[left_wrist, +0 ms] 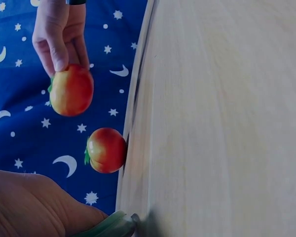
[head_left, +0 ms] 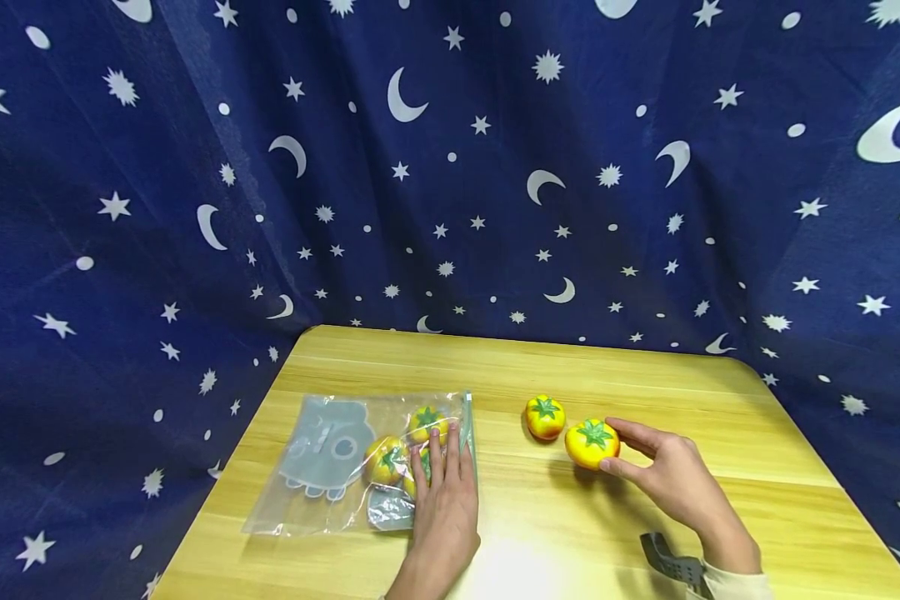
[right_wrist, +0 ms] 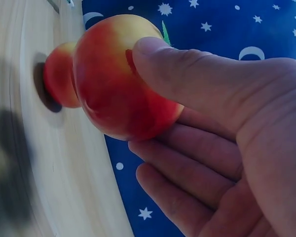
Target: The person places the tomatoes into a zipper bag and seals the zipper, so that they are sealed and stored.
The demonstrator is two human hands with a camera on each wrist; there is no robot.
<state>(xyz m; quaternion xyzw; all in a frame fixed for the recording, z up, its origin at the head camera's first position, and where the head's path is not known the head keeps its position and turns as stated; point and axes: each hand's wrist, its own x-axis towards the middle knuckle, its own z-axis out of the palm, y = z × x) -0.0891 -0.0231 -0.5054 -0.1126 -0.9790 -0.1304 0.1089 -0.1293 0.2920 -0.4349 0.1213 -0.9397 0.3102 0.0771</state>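
Observation:
My right hand (head_left: pixel 678 475) holds a yellow-red toy tomato (head_left: pixel 592 444) with a green star-shaped leaf top, thumb on one side and fingers on the other. It hangs just above the table. A second toy tomato (head_left: pixel 545 417) stands on the table, a little to the left and farther back. My left hand (head_left: pixel 446 521) lies with straight fingers on the right part of a clear zip bag (head_left: pixel 285 508). More toy tomatoes (head_left: pixel 386 461) show inside the bag, partly under the fingers. The bag's green zip edge (left_wrist: pixel 111 226) runs beside my left thumb.
A grey-blue cartoon animal print (head_left: pixel 326 446) covers the bag's left part. The light wooden table (head_left: pixel 570 533) ends at a rounded back edge. Behind and around it hangs a dark blue curtain (head_left: pixel 480 192) with white moons and stars. A dark strap (head_left: pixel 671 560) is at my right wrist.

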